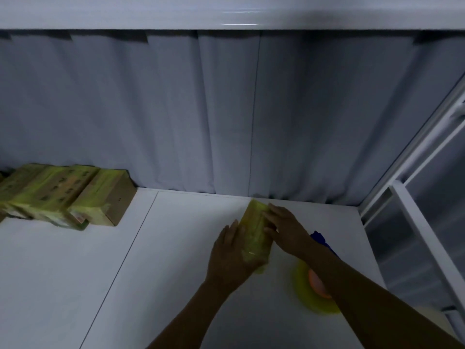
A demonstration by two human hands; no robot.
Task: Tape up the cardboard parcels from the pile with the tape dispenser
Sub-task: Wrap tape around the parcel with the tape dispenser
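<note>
Left hand (231,253) is pressed flat on the left side of the parcel (254,235) right of centre, right hand (284,227) is laid over its top (grip unclear), tape dispenser (309,290) is set down near right; parcel and far-left pile (63,195) look already taped.

We record two bare hands, the left hand (232,250) and the right hand (286,226), each on a bare forearm, the left forearm (186,316) and the right forearm (377,298), uncovered as far as the lower edge of view. Dim light and blur prevent us from reading finer detail at fingers or wrists.
</note>
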